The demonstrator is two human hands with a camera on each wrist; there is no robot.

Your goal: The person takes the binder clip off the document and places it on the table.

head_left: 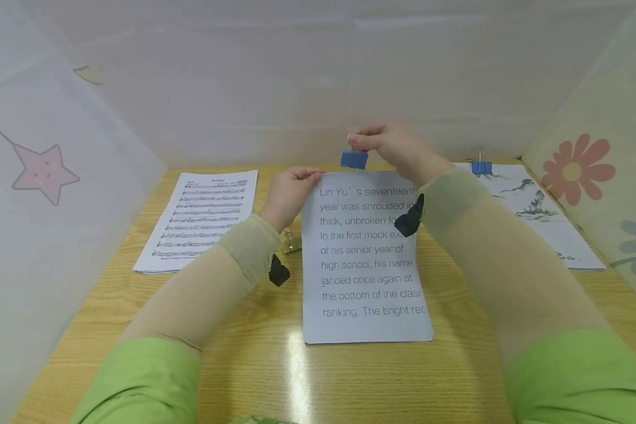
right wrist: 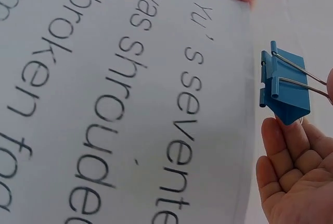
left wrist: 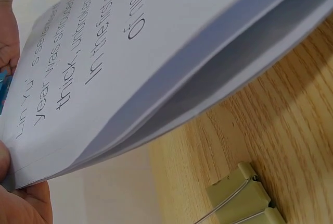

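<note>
A stack of printed paper [head_left: 365, 259] with large text is held up by its top left corner in my left hand [head_left: 291, 194], thumb in front and fingers behind. In the left wrist view its sheets bow apart along the side edge. My right hand [head_left: 397, 150] pinches a blue binder clip [head_left: 354, 159] by its wire handles just above the paper's top edge. In the right wrist view the blue clip's mouth faces the paper edge and stands apart from it. An olive-gold binder clip [left wrist: 242, 198] lies on the table beside the paper, left of it in the head view.
Sheet music [head_left: 204, 221] lies in a stack on the left of the wooden table [head_left: 254, 377]. On the right lie ink-painting sheets [head_left: 546, 218] with another blue binder clip [head_left: 481, 167] at their top edge. Pale patterned walls [head_left: 297, 82] enclose the back and sides.
</note>
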